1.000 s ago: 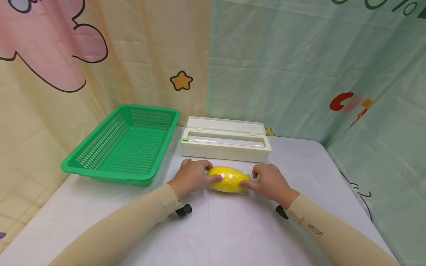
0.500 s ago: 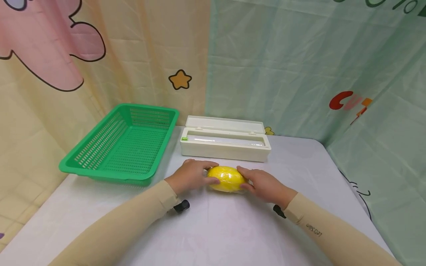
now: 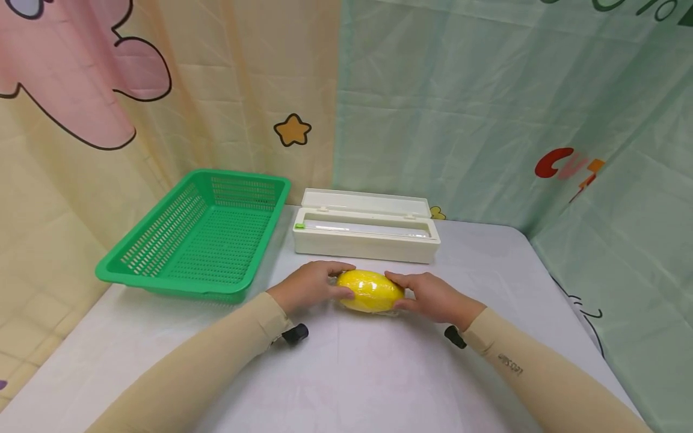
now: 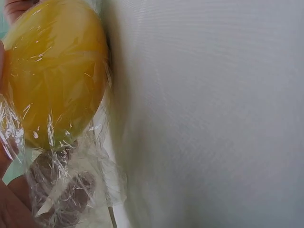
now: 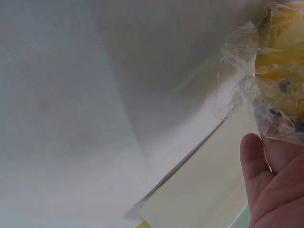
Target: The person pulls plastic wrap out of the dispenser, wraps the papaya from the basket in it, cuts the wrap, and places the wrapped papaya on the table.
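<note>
In the head view, a yellow oval fruit (image 3: pixel 370 291) wrapped in clear cling film lies on the white-covered table between both hands. My left hand (image 3: pixel 310 287) holds its left end, thumb at the near side and fingers at the far side. At the other end my right hand (image 3: pixel 437 298) grips it the same way. The left wrist view shows the fruit (image 4: pixel 59 66) from close up, with loose crumpled film (image 4: pixel 97 178) trailing from one end. More film (image 5: pixel 244 52) sticks out in the right wrist view, beside my right hand (image 5: pixel 282 190). The fruit's underside is hidden.
Behind the hands stands a white cling film dispenser (image 3: pixel 365 245) with its lid raised and a roll inside. A green plastic basket (image 3: pixel 222 240) sits at the back left. Printed curtains (image 3: pixel 433 108) hang behind the table (image 3: pixel 368 379).
My right hand's fingers have uncurled from beside the fruit and now lie over its right end. The left fingers reach further over the left end. Fruit, basket and dispenser stay in place.
</note>
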{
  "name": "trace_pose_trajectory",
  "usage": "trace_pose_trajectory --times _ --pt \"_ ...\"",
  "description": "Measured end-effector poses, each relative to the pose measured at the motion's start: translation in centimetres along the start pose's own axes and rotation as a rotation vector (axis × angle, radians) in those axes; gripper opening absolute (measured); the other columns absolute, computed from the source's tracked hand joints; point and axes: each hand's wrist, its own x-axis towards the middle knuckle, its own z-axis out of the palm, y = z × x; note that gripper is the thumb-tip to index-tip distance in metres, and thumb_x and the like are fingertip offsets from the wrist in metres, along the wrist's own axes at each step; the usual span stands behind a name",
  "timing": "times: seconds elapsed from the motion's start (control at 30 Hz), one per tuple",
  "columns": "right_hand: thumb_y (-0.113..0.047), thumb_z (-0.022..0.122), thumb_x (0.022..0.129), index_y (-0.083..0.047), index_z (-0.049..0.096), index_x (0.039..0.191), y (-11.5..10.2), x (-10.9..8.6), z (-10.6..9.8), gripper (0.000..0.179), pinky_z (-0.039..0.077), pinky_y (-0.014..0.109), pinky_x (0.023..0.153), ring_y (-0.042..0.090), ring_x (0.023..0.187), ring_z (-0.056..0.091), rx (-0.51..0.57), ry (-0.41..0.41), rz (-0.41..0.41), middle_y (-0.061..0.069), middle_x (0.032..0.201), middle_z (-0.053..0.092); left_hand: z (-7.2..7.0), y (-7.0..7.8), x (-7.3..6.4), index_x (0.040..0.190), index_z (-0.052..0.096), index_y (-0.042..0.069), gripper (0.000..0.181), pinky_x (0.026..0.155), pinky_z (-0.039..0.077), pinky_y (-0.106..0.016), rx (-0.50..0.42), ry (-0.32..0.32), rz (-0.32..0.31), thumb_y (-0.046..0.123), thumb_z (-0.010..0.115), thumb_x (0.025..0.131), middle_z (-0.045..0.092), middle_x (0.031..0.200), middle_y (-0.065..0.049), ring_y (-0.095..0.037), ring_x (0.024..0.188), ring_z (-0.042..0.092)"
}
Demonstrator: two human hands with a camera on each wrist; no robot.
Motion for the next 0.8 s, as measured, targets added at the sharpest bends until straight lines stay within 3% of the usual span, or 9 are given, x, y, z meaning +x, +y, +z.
trace_pose_trajectory --times 0.27,0.4,0.53,0.8 --pt "-0.028 0.08 0.094 -0.012 0.048 0.158 0.11 0.1 -0.1 0.073 0.05 0.049 0.113 0.029 0.136 0.062 0.014 0.0 0.016 0.009 0.15 0.063 -0.61 -0.15 0.11 0.147 0.061 0.037 0.068 0.118 0.044 -0.047 0.008 -0.036 0.023 0.048 0.087 0.085 0.065 0.146 0.008 -0.02 0.136 0.057" --pt "-0.027 0.079 0.095 -0.014 0.048 0.158 0.17 0.15 -0.05 0.072 0.051 0.049 0.112 0.029 0.136 0.062 0.011 0.005 0.017 0.009 0.15 0.063 -0.77 0.01 0.07 0.146 0.062 0.037 0.068 0.121 0.041 -0.05 0.011 -0.036 -0.001 0.047 0.088 0.083 0.063 0.148 0.007 -0.023 0.142 0.053" --pt "-0.026 0.078 0.096 -0.015 0.047 0.159 0.16 0.2 -0.02 0.071 0.05 0.049 0.113 0.028 0.137 0.062 0.018 0.002 0.027 0.009 0.15 0.063 -0.72 0.14 0.07 0.146 0.062 0.036 0.068 0.119 0.043 -0.05 0.006 -0.048 -0.027 0.046 0.088 0.084 0.065 0.145 0.005 -0.022 0.137 0.056" --pt "-0.024 0.076 0.098 -0.014 0.045 0.161 -0.05 0.1 0.13 0.071 0.05 0.05 0.113 0.027 0.135 0.061 0.042 -0.002 0.038 0.009 0.15 0.063 -0.51 0.16 0.01 0.142 0.064 0.032 0.066 0.108 0.049 -0.047 -0.005 -0.054 -0.02 0.042 0.09 0.083 0.069 0.133 0.002 -0.021 0.123 0.061"
